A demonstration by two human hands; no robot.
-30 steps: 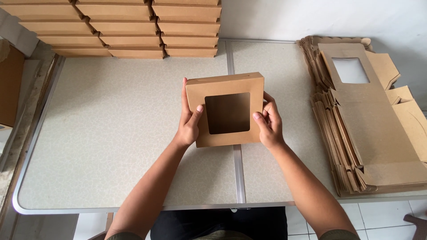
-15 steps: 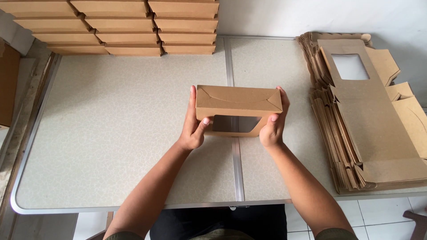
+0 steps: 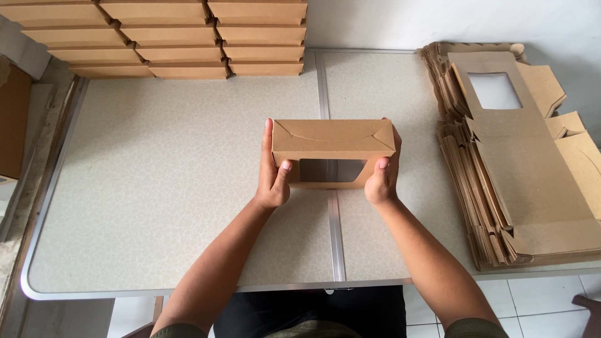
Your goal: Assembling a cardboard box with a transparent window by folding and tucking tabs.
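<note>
A folded brown cardboard box [image 3: 333, 141] with a window cut in its lid is held over the middle of the speckled table [image 3: 163, 188]. It is tipped so its folded side faces up and the window faces me. My left hand [image 3: 273, 175] grips its left end, thumb on the window face. My right hand [image 3: 383, 175] grips its right end the same way.
Stacks of finished brown boxes [image 3: 169, 37] line the table's far edge. A tall pile of flat, unfolded box blanks [image 3: 519, 163] with window cut-outs lies at the right. More cardboard [image 3: 12, 119] stands off the table's left side.
The box was turned from lid-up, window facing the camera, to tipped on edge with its folded side up. Both hands stayed on its ends.
</note>
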